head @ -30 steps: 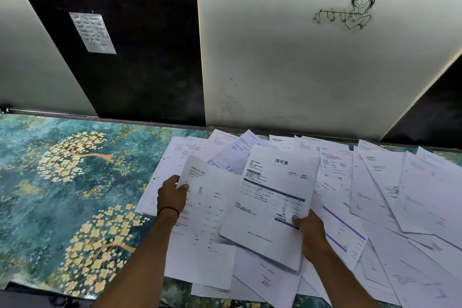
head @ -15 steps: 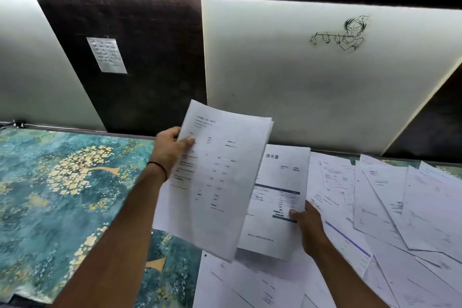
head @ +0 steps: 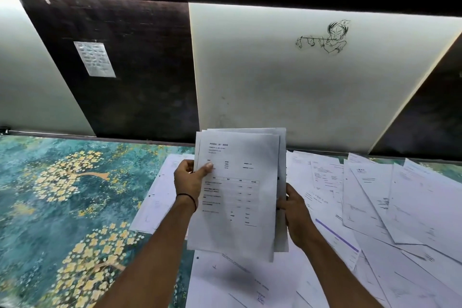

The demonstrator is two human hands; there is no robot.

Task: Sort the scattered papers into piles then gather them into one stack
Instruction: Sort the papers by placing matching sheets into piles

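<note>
Grip: left hand (head: 188,180) pinches the sheaf (head: 237,195) at its left edge, thumb on the front sheet; right hand (head: 297,212) clasps its right edge. Sheaf is held upright above the cloth (head: 62,195). Loose papers (head: 375,195) overlap across the cloth's right part.

A teal surface (head: 62,207) patterned with golden trees fills the lower left; a flute-player sketch (head: 325,37) marks the white panel (head: 275,87) at upper right.
</note>
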